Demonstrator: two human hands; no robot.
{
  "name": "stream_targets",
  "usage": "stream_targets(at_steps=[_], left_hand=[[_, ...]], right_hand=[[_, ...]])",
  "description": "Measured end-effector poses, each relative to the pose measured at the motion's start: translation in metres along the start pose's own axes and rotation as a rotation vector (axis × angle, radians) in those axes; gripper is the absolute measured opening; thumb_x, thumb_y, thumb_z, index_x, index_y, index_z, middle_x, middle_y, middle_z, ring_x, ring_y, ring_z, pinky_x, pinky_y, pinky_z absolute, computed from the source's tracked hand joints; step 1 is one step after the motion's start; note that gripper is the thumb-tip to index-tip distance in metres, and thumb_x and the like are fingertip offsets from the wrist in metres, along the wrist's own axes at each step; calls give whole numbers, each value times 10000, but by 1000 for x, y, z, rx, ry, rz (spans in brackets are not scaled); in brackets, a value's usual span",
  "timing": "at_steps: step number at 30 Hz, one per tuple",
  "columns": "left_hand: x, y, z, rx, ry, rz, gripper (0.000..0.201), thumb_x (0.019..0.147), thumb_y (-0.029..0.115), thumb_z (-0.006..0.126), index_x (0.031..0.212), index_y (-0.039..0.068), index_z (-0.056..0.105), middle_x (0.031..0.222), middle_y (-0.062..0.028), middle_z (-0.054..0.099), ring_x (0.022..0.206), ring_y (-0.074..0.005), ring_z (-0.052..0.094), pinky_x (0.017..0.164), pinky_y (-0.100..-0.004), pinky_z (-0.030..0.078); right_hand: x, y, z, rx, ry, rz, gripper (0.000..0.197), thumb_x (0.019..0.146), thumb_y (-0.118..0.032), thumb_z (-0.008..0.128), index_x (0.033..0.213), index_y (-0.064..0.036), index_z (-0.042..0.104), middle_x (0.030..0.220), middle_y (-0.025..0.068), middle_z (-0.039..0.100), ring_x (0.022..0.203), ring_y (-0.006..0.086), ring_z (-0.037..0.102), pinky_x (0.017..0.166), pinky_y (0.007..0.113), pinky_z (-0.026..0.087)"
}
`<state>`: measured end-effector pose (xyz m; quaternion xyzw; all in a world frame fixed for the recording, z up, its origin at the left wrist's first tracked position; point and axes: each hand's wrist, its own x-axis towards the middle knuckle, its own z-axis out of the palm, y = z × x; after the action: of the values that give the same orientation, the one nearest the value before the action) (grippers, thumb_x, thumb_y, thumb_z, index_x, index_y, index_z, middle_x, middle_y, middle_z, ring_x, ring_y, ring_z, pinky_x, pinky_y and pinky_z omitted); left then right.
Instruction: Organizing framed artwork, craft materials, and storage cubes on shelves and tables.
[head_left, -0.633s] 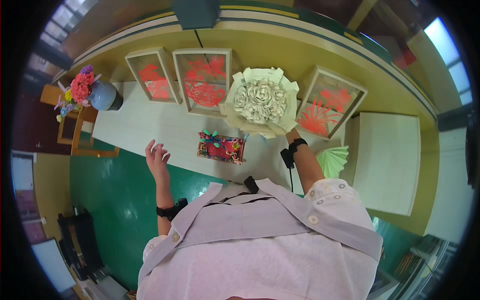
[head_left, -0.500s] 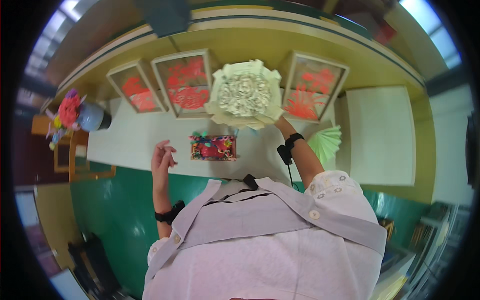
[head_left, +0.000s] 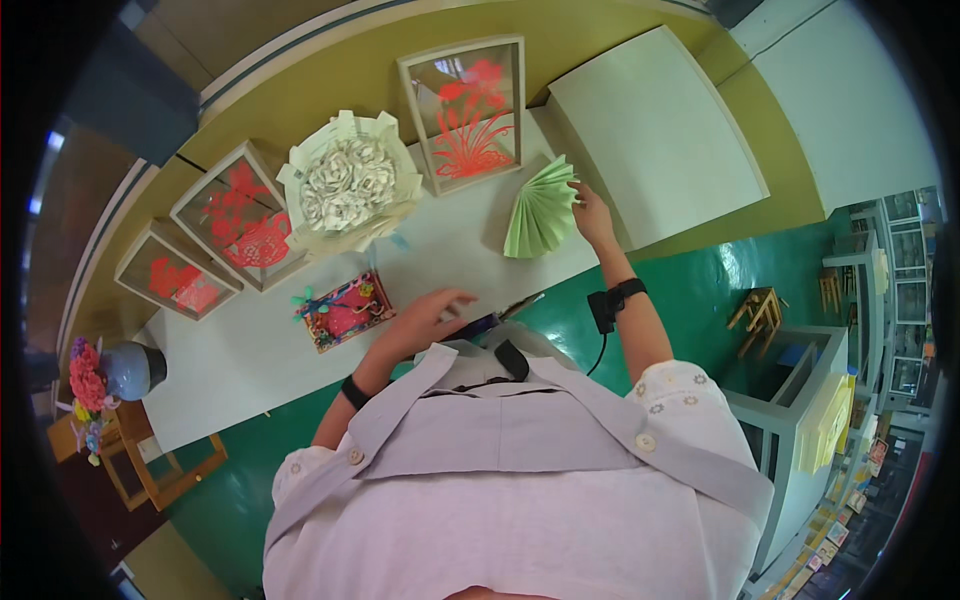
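Note:
My right hand (head_left: 592,212) is at the right edge of a pale green pleated paper fan (head_left: 540,212), its fingers closed on that edge. The fan stands spread on the white table, right of the bouquet. My left hand (head_left: 432,314) hovers over the table's front edge with fingers apart and holds nothing; it is slightly blurred. Just left of it lies a small decorated box or frame (head_left: 347,310), red inside with a colourful trim. Behind these, a bouquet of whitish paper flowers (head_left: 352,185) in pale wrapping leans between the framed red pictures.
Frames with red paper-cut designs stand along the wall: one (head_left: 465,115) behind the fan, two (head_left: 240,220) left of the bouquet. A blue vase (head_left: 132,371) with bright flowers is at the far left. A white box-like block (head_left: 655,135) sits at the right end. A wooden stool (head_left: 758,312) stands beyond.
My view has turned to the right. My right hand has left the bouquet and moved to the paper fan. My left hand has moved right, past the small decorated box or frame.

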<state>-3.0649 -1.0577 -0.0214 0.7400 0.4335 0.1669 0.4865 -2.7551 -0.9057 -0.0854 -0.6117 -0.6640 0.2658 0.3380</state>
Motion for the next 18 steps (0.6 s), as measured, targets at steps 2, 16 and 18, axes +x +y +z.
stream_targets(at_steps=[2,16,18], left_hand=[[33,8,18,202,136,102,496,746,131,608,1193,93,397,1058,-140,528,894,-248,558,758,-328,451],[149,-26,44,-490,682,-355,351,822,162,524,1157,76,465,834,-94,590,654,-141,591,526,-240,467],[151,-29,37,-443,729,-390,307,871,296,437,1052,74,545,682,-6,549,579,-75,530,489,-203,411]], right_hand=[[8,24,-5,-84,-88,-48,538,738,-168,581,1225,-76,371,1158,217,450,1071,332,444,871,389,375],[44,10,-48,431,-491,177,513,791,-297,545,1235,-90,393,840,63,594,742,125,554,650,261,430],[50,4,-53,482,-455,-4,483,773,-273,566,1169,-16,459,668,57,582,671,136,568,593,251,435]])
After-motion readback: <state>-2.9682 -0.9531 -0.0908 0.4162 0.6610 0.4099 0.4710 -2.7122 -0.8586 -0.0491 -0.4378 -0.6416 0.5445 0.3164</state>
